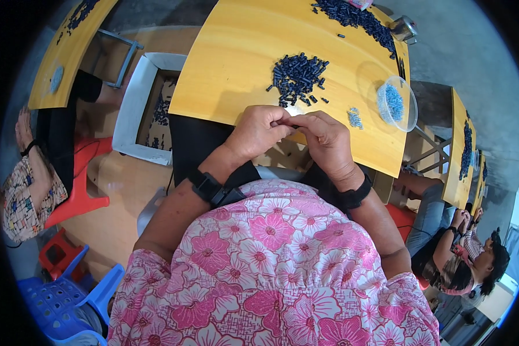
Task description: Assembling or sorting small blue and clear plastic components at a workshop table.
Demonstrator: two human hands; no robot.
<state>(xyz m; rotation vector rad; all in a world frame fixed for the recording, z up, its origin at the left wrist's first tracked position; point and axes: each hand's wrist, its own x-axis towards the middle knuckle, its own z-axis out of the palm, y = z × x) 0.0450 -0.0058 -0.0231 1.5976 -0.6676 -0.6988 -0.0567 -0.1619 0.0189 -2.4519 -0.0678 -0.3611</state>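
My left hand (pixel 254 134) and my right hand (pixel 327 141) meet in front of me at the near edge of the yellow table (pixel 225 63). Both are closed, thumbs against fingers. Between the fingertips is a small dark piece (pixel 292 126), mostly covered, so its exact shape is hard to make out. Just beyond my hands lies a heap of short black tube-like pieces (pixel 299 76), a few loose at its near side. Right of it are several small silvery-blue metal pieces (pixel 355 119). A clear plastic tub (pixel 412 109) holds more of these.
A larger black heap (pixel 352 20) lies at the far edge by a metal cup (pixel 403 29). Left of the table is a white box (pixel 129 118) with dark pieces inside. Other people sit at tables on both sides. A blue plastic chair (pixel 55 303) stands lower left.
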